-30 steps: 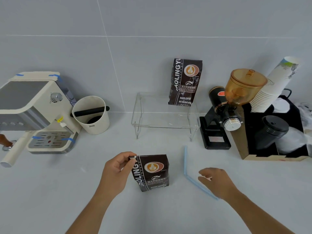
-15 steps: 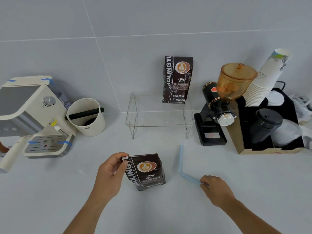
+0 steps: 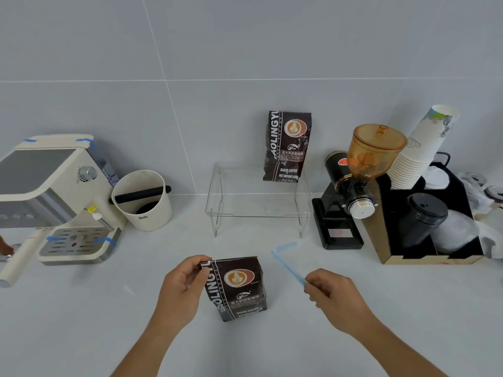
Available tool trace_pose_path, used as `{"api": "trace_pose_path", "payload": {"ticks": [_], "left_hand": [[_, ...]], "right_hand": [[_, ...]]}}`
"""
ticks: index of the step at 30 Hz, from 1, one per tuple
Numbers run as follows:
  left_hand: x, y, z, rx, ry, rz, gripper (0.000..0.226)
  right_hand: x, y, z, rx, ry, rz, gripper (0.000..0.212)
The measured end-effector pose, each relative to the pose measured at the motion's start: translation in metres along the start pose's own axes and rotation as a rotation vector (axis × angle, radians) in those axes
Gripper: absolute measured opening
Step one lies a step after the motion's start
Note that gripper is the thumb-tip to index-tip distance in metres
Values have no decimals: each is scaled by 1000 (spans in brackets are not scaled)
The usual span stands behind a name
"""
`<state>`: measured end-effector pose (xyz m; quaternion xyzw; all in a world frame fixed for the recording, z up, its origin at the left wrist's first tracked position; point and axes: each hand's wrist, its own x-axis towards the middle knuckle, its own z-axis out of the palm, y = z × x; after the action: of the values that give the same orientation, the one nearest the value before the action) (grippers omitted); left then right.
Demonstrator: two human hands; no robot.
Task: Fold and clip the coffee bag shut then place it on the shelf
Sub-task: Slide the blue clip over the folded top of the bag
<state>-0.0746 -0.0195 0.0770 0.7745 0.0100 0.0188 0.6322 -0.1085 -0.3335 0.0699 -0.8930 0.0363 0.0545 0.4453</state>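
A dark brown coffee bag (image 3: 239,288) stands upright on the white counter in front of me, its top folded down. My left hand (image 3: 181,288) pinches the bag's folded top left corner. To its right, my right hand (image 3: 333,296) grips one end of a long light-blue bag clip (image 3: 287,263), which is spread into an L shape and lifted off the counter. Behind, a clear acrylic shelf (image 3: 258,205) stands against the wall with a second, taller coffee bag (image 3: 287,146) upright on its right side.
A cream espresso machine (image 3: 51,197) and a cream knock box (image 3: 143,200) stand at the left. A black grinder with an amber hopper (image 3: 353,186) and a box (image 3: 424,221) of paper cups and lids sit at the right.
My right hand has closed on the blue clip and raised it from the counter toward the bag. My left hand keeps its pinch on the bag's top corner.
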Motion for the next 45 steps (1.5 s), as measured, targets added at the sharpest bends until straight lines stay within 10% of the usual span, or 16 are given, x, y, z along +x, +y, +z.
{"api": "trace_pose_path", "payload": {"ticks": [18,45], "left_hand": [[13,11,-6,40,-61,21,60],[5,13,-4,269,15,245,47]], "right_hand": [[35,-93,-6,-208,-81,-422,19],[-4,-127,37,-136,106,-313,28]]}}
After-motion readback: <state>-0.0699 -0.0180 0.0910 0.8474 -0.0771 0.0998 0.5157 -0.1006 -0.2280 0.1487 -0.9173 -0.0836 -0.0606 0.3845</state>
